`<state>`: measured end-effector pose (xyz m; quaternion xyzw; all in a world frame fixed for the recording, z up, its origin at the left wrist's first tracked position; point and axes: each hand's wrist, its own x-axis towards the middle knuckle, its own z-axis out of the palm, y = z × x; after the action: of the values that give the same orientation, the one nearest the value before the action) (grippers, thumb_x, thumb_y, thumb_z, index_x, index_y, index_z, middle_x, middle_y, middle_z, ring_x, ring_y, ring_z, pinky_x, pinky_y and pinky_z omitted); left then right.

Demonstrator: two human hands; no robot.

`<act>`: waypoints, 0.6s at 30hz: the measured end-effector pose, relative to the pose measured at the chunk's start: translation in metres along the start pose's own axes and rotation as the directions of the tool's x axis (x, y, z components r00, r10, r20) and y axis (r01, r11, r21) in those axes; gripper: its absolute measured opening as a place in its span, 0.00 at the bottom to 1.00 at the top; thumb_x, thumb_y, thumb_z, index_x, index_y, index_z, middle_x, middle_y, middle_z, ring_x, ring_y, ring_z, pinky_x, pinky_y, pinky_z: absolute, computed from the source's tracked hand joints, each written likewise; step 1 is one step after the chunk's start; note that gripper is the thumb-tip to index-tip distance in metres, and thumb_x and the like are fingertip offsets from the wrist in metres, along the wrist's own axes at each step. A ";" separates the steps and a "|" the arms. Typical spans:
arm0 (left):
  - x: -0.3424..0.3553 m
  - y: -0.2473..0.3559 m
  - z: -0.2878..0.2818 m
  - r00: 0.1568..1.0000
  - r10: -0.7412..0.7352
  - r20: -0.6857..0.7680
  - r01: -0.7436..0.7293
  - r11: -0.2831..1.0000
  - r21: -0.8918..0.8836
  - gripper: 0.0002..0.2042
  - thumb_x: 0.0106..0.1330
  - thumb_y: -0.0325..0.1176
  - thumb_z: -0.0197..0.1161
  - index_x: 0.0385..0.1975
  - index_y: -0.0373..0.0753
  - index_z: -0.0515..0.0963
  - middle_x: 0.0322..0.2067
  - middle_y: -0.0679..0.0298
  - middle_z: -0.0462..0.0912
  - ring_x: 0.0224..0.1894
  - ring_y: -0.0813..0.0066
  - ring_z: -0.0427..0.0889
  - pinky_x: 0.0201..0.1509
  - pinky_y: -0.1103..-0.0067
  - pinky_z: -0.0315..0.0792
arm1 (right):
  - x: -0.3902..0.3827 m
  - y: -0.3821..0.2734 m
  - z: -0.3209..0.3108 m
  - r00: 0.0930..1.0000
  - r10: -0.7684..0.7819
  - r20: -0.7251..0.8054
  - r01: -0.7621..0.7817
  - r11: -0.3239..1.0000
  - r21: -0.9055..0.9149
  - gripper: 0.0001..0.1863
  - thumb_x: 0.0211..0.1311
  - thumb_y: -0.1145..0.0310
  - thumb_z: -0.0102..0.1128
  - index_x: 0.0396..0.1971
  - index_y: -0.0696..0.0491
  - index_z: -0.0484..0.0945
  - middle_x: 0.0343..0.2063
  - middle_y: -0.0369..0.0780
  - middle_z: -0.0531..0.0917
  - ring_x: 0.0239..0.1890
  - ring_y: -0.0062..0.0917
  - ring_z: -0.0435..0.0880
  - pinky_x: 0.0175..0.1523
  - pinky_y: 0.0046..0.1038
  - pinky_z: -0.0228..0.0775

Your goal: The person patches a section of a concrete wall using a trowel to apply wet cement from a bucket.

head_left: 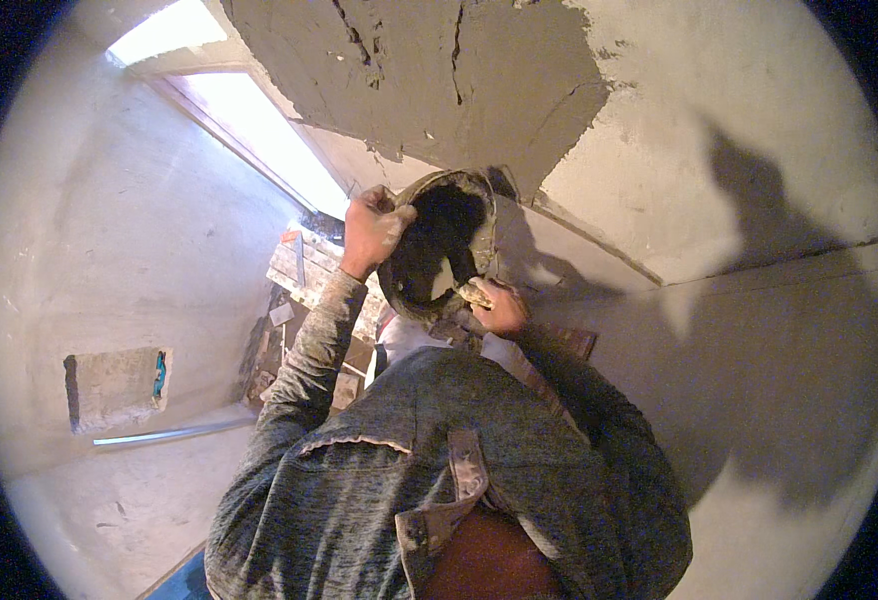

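A round bucket (444, 215), dark inside and crusted with dried plaster around its rim, is tilted in front of my chest with its mouth toward me. My left hand (374, 232) is closed on the bucket's upper left rim. At the lower right of the mouth, my right hand (502, 308) grips the pale, plaster-caked handle of a tool (475, 293). The far end of that tool reaches into the bucket; its exact kind is hard to make out. Beyond the bucket, a grey patch of damp-looking plaster (459, 90) with dark cracks covers part of the sloping surface.
Bright window openings (269, 130) lie at the upper left. Below them is a plaster-stained plank (304, 265) among clutter. A recessed box with a blue piece (119, 388) sits in the left wall. My shadow (779, 330) falls across the right wall.
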<state>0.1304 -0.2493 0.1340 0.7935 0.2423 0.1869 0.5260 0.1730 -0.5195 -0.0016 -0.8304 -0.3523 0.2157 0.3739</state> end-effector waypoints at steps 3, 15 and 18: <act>0.007 -0.009 -0.004 0.999 -0.034 -0.014 0.032 0.988 -0.152 0.11 0.48 0.30 0.68 0.17 0.33 0.71 0.15 0.68 0.71 0.20 0.81 0.68 0.25 0.79 0.65 | -0.004 -0.012 -0.019 1.000 0.017 0.020 -0.019 0.988 0.153 0.29 0.48 0.67 0.61 0.54 0.57 0.71 0.45 0.50 0.80 0.48 0.37 0.81 0.52 0.32 0.71; 0.008 0.045 -0.028 0.989 -0.144 -0.032 0.102 0.824 -0.557 0.07 0.53 0.24 0.64 0.18 0.37 0.72 0.19 0.71 0.73 0.19 0.85 0.66 0.23 0.85 0.61 | -0.002 -0.099 -0.160 0.976 -0.066 -0.207 0.019 0.975 -0.220 0.26 0.47 0.64 0.65 0.49 0.55 0.75 0.40 0.50 0.81 0.44 0.42 0.81 0.49 0.34 0.72; 0.010 0.043 -0.031 0.994 -0.110 -0.025 0.070 0.772 -0.632 0.07 0.55 0.25 0.63 0.18 0.36 0.73 0.20 0.68 0.77 0.21 0.84 0.68 0.26 0.85 0.63 | -0.005 -0.117 -0.196 0.962 -0.101 -0.252 0.049 0.977 -0.206 0.25 0.46 0.63 0.65 0.47 0.55 0.75 0.38 0.49 0.82 0.42 0.42 0.81 0.48 0.34 0.72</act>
<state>0.1300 -0.2347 0.1862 0.5533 0.2193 0.2557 0.7618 0.2421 -0.5595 0.2121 -0.8706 -0.3509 0.0541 0.3407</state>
